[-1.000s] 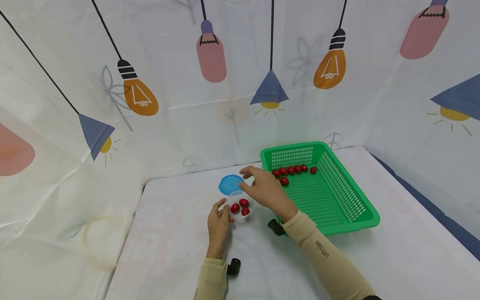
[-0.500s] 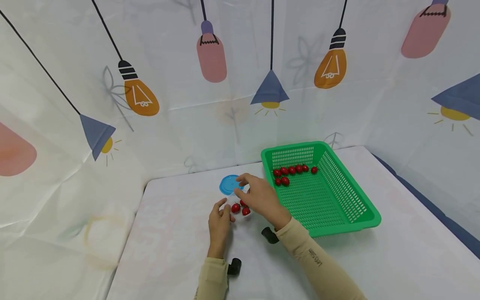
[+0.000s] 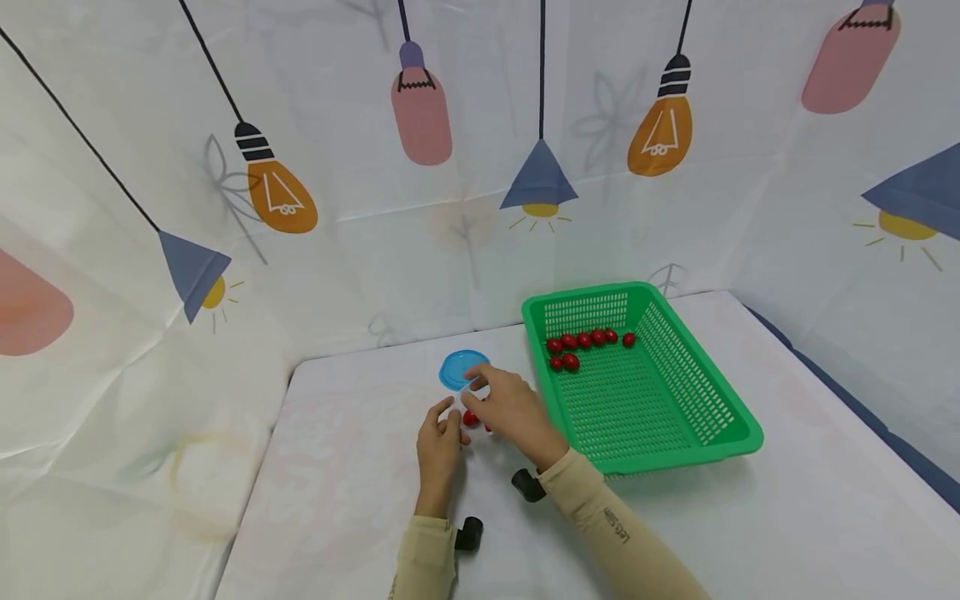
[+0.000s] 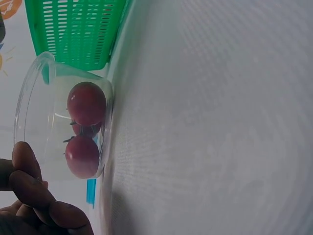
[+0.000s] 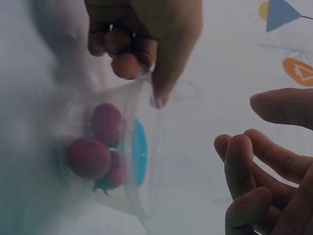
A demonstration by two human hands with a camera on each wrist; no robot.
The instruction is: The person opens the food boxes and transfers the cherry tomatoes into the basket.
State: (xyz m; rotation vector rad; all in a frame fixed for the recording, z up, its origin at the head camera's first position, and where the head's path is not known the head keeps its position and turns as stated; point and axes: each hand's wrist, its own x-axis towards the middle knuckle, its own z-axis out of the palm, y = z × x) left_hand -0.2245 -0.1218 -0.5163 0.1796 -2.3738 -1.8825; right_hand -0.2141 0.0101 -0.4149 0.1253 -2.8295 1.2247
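My left hand [image 3: 438, 450] pinches the rim of a clear plastic tub [image 4: 41, 122] between thumb and fingers. The tub stands upright on the white-covered table. Inside it lie three red cherry tomatoes [image 4: 87, 104] with green stems. Over the tub hovers my right hand [image 3: 513, 408], fingers loosely bent and nothing between them; it covers part of the tub in the head view. In the right wrist view its fingertips [image 5: 239, 152] are apart from the rim. A round blue lid [image 3: 457, 370] lies flat just behind the tub.
To the right stands a green slotted basket [image 3: 637, 417], with several cherry tomatoes [image 3: 584, 340] along its back left part. A printed white curtain [image 3: 360, 275] hangs behind the table. Black wrist-camera mounts [image 3: 468, 534] stick out beside both wrists.
My right hand has moved left and slightly toward me, from beside the basket to over the tub, hiding more tomatoes. The left hand keeps its place at the rim.
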